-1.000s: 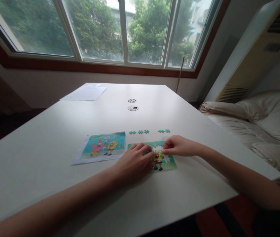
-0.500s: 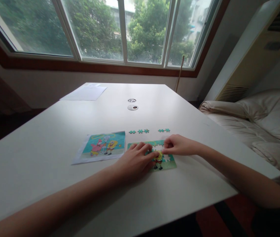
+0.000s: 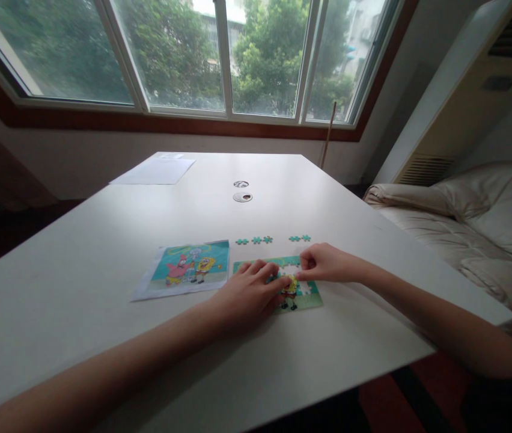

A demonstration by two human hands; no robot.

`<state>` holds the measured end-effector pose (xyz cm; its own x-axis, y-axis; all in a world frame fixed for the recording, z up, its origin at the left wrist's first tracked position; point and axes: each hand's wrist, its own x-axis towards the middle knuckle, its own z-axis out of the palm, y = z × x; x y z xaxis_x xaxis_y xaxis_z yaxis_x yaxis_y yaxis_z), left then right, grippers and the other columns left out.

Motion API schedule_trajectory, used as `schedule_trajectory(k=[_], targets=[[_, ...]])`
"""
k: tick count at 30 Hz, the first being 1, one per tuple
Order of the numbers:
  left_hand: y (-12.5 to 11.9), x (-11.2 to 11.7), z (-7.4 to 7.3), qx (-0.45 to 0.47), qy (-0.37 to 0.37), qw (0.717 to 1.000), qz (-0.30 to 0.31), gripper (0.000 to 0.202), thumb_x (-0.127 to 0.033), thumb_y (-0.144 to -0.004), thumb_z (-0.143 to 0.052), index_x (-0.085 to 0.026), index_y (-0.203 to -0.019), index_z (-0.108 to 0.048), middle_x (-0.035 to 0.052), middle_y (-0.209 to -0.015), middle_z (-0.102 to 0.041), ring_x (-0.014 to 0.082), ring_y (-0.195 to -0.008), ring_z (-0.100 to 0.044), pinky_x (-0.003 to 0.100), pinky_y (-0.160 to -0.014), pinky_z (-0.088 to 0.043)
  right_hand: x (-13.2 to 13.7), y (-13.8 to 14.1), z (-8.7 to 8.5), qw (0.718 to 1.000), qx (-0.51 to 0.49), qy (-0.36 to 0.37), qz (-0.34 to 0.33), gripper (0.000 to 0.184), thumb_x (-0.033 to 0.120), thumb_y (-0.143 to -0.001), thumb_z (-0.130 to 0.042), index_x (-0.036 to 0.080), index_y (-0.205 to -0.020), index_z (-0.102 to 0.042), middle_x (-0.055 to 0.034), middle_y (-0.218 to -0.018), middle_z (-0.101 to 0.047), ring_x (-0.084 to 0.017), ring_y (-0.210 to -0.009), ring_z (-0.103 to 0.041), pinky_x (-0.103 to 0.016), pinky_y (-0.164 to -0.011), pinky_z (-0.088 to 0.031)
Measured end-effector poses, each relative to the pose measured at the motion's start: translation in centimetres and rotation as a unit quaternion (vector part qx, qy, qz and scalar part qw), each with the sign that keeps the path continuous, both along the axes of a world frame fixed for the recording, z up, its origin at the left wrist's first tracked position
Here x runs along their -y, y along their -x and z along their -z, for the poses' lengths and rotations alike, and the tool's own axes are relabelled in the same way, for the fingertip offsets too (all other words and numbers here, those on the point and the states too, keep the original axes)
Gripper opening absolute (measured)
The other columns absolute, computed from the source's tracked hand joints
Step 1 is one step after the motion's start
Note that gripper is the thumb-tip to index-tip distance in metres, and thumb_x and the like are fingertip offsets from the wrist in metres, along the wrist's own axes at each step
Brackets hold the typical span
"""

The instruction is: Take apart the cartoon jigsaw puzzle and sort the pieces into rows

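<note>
Left hand (image 3: 249,294): fingers bent, slightly apart, resting on partly filled teal-and-green cartoon jigsaw (image 3: 312,300) | Right hand (image 3: 323,264): fingers bunched at its right part, can't tell from here if holding anything | Jigsaw: on white desk (image 3: 103,246), right of printed cartoon sheet (image 3: 188,270)

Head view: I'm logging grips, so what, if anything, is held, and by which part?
The right hand is pinched over the puzzle; whether it holds anything cannot be told. The left hand rests on the puzzle.
</note>
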<state>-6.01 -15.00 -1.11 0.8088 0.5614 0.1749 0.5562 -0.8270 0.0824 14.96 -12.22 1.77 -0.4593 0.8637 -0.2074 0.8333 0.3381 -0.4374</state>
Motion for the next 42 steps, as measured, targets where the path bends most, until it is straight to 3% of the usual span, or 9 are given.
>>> schedule_trajectory(k=[5,11,15,18,25,35,39,42], targets=[[0.1,0.1,-0.2,0.0,0.004,1.0,0.003,0.034,-0.029,-0.085,-0.039,-0.028,-0.119,-0.043,0.0076,-0.104,-0.049,0.0236,-0.094,-0.044,0.039,-0.079,-0.039,-0.2,-0.6,0.2,0.999,-0.011,-0.022,-0.028,0.026,0.039,-0.069,-0.058,0.015,-0.06,-0.054,0.0018,-0.054,-0.05,-0.008,-0.051,-0.041,-0.019,-0.046,-0.026],[1.1,-0.5,-0.7,-0.009,0.01,1.0,0.012,0.037,-0.031,-0.085,-0.04,-0.026,-0.122,-0.039,0.0075,-0.109,-0.049,0.0231,-0.097,-0.046,0.039,-0.082,-0.037,-0.6,-2.1,-0.7,0.994,-0.005,-0.069,-0.08,0.027,0.042,-0.074,-0.055,0.016,-0.079,-0.057,-0.0024,-0.071,-0.055,-0.012,-0.062,-0.048,-0.023,-0.056,-0.035],[2.1,-0.8,-1.6,-0.033,-0.008,0.999,-0.025,0.041,-0.04,-0.083,-0.043,-0.022,-0.119,-0.042,0.0093,-0.112,-0.05,0.0256,-0.1,-0.045,0.041,-0.083,-0.036,-0.1,-2.7,-1.4,0.988,0.017,-0.07,-0.136,0.046,0.046,-0.069,-0.06,0.017,-0.104,-0.053,-0.0089,-0.1,-0.054,-0.02,-0.088,-0.05,-0.029,-0.075,-0.039],[2.8,-0.5,-2.5,-0.063,-0.004,0.997,-0.033,0.038,-0.042,-0.082,-0.045,-0.024,-0.116,-0.045,0.0088,-0.109,-0.051,0.0259,-0.098,-0.048,0.042,-0.082,-0.037,0.4,-2.6,-1.7,0.985,0.049,-0.068,-0.153,0.062,0.049,-0.065,-0.062,0.016,-0.115,-0.048,-0.011,-0.108,-0.051,-0.023,-0.096,-0.048,-0.032,-0.081,-0.039],[4.0,0.3,-3.3,-0.114,0.032,0.993,-0.028,0.045,-0.043,-0.081,-0.045,-0.027,-0.123,-0.039,0.0095,-0.114,-0.051,0.0265,-0.096,-0.051,0.041,-0.08,-0.039,0.7,-2.4,-1.6,0.981,0.073,-0.077,-0.161,0.068,0.054,-0.064,-0.061,0.014,-0.118,-0.046,-0.0122,-0.111,-0.049,-0.025,-0.1,-0.047,-0.035,-0.085,-0.039],[3.7,0.6,-3.5,-0.125,0.041,0.99,-0.043,0.047,-0.042,-0.08,-0.047,-0.026,-0.124,-0.039,0.0102,-0.116,-0.052,0.0278,-0.098,-0.052,0.042,-0.08,-0.038,0.7,-2.4,-1.2,0.983,0.069,-0.074,-0.151,0.07,0.057,-0.064,-0.06,0.014,-0.117,-0.046,-0.0125,-0.111,-0.05,-0.025,-0.099,-0.047,-0.036,-0.085,-0.039],[5.5,-1.1,-4.6,-0.135,0.094,0.986,-0.037,0.046,-0.043,-0.081,-0.044,-0.03,-0.125,-0.038,0.0061,-0.122,-0.049,0.0247,-0.103,-0.051,0.038,-0.084,-0.037,0.8,-2.4,-1.3,0.984,0.068,-0.068,-0.149,0.07,0.056,-0.064,-0.061,0.015,-0.118,-0.046,-0.012,-0.11,-0.05,-0.024,-0.098,-0.048,-0.035,-0.084,-0.04],[8.5,-4.4,-5.3,-0.136,0.1,0.982,-0.089,0.046,-0.046,-0.081,-0.042,-0.027,-0.124,-0.04,0.0072,-0.124,-0.047,0.0242,-0.107,-0.047,0.037,-0.086,-0.036,0.9,-2.3,-1.5,0.985,0.07,-0.058,-0.144,0.069,0.055,-0.064,-0.061,0.014,-0.117,-0.046,-0.0119,-0.111,-0.05,-0.025,-0.098,-0.048,-0.035,-0.084,-0.04]])
